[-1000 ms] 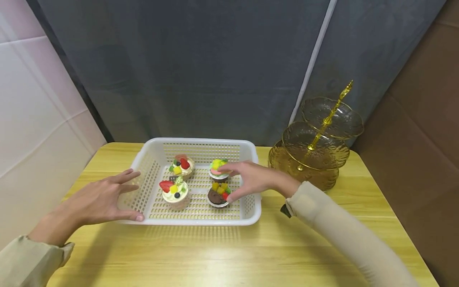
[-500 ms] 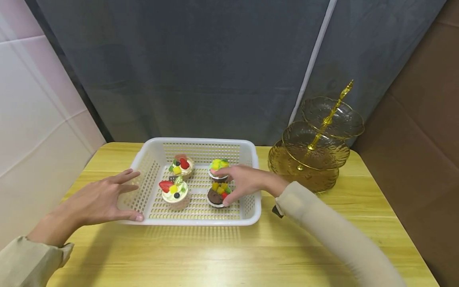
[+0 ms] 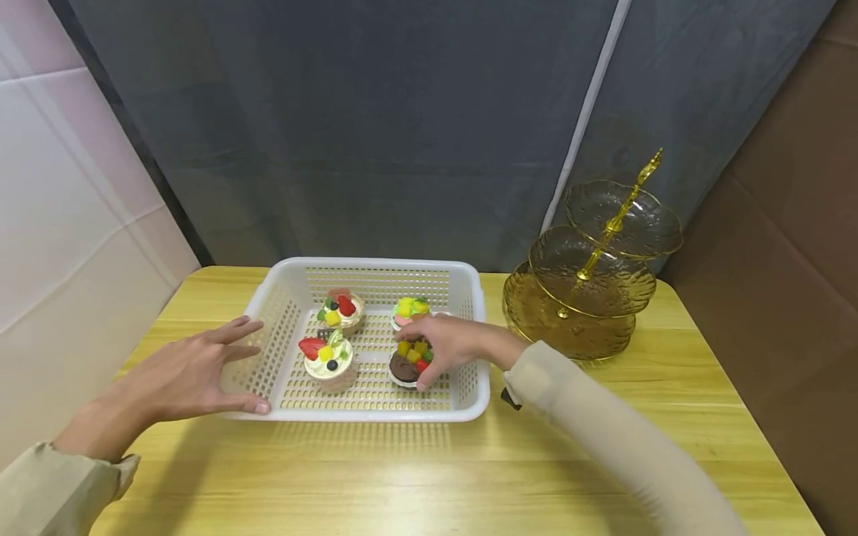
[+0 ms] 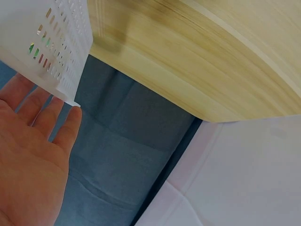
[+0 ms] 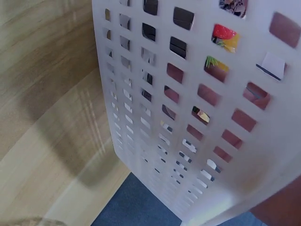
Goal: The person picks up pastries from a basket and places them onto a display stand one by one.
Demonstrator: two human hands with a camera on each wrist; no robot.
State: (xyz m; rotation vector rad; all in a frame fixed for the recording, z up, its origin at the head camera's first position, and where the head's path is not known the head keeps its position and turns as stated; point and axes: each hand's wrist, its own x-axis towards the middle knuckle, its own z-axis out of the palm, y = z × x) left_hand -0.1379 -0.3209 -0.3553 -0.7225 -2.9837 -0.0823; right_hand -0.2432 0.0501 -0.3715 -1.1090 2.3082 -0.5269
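My right hand (image 3: 452, 344) reaches over the basket's right wall and curls round a chocolate cupcake (image 3: 404, 370) topped with yellow fruit cubes and a red berry. Its thumb lies at the cupcake's near right edge, its fingers at the far side. Partly covered by that hand is a cupcake with green and pink icing (image 3: 410, 308). My left hand (image 3: 177, 372) is spread, with straight fingers touching the left end of the white plastic basket (image 3: 375, 414). In the left wrist view, its fingers lie under the basket's rim (image 4: 35, 77). The right wrist view shows mostly basket wall (image 5: 188, 117).
Two cream cupcakes, a far one (image 3: 342, 311) and a near one (image 3: 328, 365), stand in the basket's left half. A three-tier gold-rimmed stand (image 3: 583, 298) stands right of the basket on the wooden table (image 3: 402, 484). A grey curtain (image 3: 369, 134) hangs behind.
My right hand has moved left and a little nearer, from between the two right cupcakes to round the chocolate one. The left hand and basket have stayed put.
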